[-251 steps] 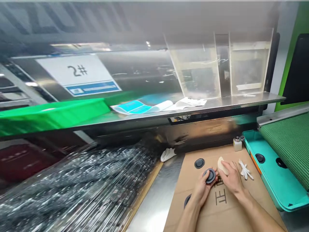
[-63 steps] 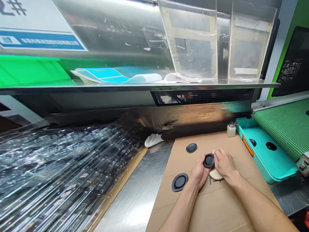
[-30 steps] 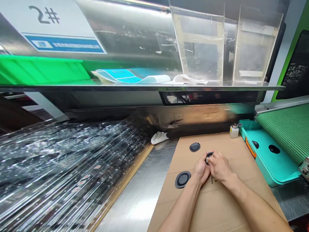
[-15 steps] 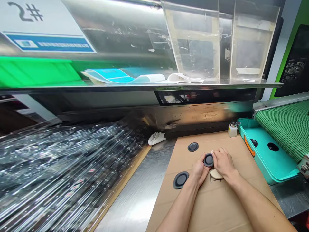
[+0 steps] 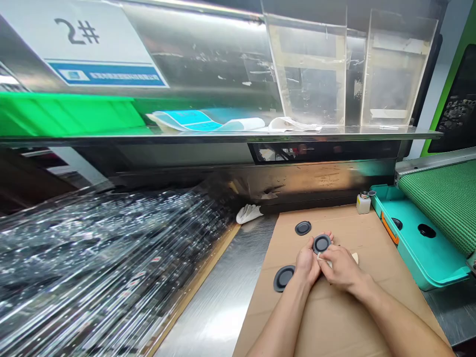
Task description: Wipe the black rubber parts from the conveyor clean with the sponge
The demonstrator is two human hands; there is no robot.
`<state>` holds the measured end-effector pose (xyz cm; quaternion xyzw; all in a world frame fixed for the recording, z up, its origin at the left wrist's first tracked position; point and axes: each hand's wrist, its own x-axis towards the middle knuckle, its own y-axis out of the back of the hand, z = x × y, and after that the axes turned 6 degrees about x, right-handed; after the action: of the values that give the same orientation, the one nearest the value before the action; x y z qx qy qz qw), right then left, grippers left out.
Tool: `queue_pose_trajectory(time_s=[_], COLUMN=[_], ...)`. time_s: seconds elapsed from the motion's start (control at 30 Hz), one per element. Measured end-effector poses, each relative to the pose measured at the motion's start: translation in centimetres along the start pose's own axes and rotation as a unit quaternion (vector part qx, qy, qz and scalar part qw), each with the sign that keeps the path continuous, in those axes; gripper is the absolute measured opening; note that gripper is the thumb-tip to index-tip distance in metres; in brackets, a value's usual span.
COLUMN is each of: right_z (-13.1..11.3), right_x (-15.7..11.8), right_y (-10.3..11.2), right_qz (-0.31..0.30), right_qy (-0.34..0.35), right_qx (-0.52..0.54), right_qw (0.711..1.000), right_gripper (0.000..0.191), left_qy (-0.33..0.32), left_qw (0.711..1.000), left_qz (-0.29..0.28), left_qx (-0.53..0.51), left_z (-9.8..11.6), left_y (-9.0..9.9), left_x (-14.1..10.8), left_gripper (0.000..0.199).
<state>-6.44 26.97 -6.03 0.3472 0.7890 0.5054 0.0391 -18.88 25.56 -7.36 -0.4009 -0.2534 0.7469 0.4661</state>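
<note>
My left hand (image 5: 307, 262) grips a dark grey round disc with a raised inner ring (image 5: 322, 243), held up over the cardboard sheet (image 5: 334, 322). My right hand (image 5: 340, 267) is closed in a pinch on a small white cloth (image 5: 320, 255), which touches the disc's near edge. Most of that cloth is hidden by the fingers. A pale beige flat piece (image 5: 355, 258) shows partly from behind my right hand. Two similar parts lie on the cardboard: one dark disc (image 5: 303, 228) farther back and another dark disc (image 5: 284, 278) beside my left forearm.
A turquoise tray (image 5: 412, 263) with black round parts stands right, beside a green conveyor belt (image 5: 442, 191). A small pump bottle (image 5: 363, 203) is at the cardboard's back corner. Clear plastic-wrapped stacks (image 5: 122, 267) fill the left; a white glove (image 5: 248, 213) lies near them. A metal shelf (image 5: 223, 139) crosses above.
My right hand has moved from the disc's right side to its near edge with the white cloth. The view has shifted slightly. My left hand still holds the disc.
</note>
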Motion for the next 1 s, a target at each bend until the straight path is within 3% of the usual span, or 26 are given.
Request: queue_pose_trajectory(time_s=[0.1, 0.17, 0.23, 0.3, 0.4, 0.47, 0.53, 0.7, 0.83, 1.0], right_z=[2.0, 3.6, 4.6, 4.5, 3.5, 3.1, 3.1, 2.5, 1.9, 4.7], right_x=[0.3, 0.2, -0.3, -1.0, -1.9, -2.0, -1.7, -0.4, 0.5, 1.3], right_y=[2.4, 4.2, 5.6, 6.5, 6.6, 6.2, 5.7, 3.0, 0.5, 0.9], right_qz=[0.019, 0.073, 0.089, 0.036, -0.118, -0.167, -0.138, 0.083, 0.080, 0.145], right_qy=[-0.032, -0.109, -0.156, -0.133, -0.054, -0.040, -0.047, -0.071, -0.026, -0.139], right_qx=[0.046, -0.004, -0.063, -0.069, -0.019, -0.007, 0.000, 0.029, 0.006, -0.013], right_qw=[0.998, 0.991, 0.982, 0.988, 0.991, 0.985, 0.989, 0.994, 0.996, 0.980], right_gripper=[0.028, 0.028, 0.027, 0.035, 0.044, 0.046, 0.040, 0.032, 0.032, 0.040], left_qy=[0.003, 0.006, 0.006, 0.003, 0.000, -0.004, -0.016, -0.040, -0.002, -0.021], left_qw=[1.000, 0.999, 0.998, 0.997, 0.997, 0.998, 0.998, 0.999, 0.998, 0.996], left_qz=[-0.012, -0.027, -0.047, -0.056, -0.050, -0.045, -0.038, -0.028, -0.066, -0.071], left_qx=[-0.024, -0.037, -0.049, -0.056, -0.052, -0.046, -0.041, -0.013, 0.005, 0.043], left_z=[0.4, 0.7, 0.9, 1.1, 1.4, 1.5, 1.5, 0.7, 0.1, -0.4], left_y=[0.3, 0.4, 0.4, 0.4, 0.5, 0.6, 0.7, 0.2, -0.2, -0.3], left_x=[-0.1, -0.2, -0.3, -0.4, -0.4, -0.4, -0.3, -0.2, -0.7, -1.1], left_gripper=[0.030, 0.030, 0.030, 0.029, 0.027, 0.025, 0.024, 0.029, 0.033, 0.022])
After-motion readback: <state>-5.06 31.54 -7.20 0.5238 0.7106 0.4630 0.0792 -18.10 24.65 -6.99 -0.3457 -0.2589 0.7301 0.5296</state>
